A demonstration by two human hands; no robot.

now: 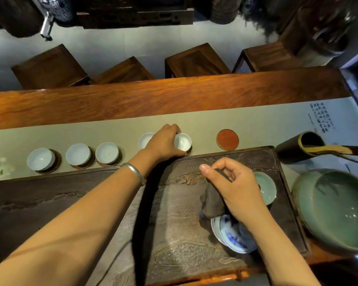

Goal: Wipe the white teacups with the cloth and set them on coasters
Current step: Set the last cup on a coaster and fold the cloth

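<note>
Teacup (183,142) gripped by left hand (163,142) fingers (177,129).

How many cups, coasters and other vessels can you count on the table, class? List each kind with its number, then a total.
White teacups: 5
Bare red coaster: 1
Green dishes: 2
Blue-and-white bowl: 1
Total: 9

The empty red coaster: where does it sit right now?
In the head view, the empty red coaster lies on the pale table runner, right of the teacup gripped by the left hand, just beyond the dark tea tray.
</note>
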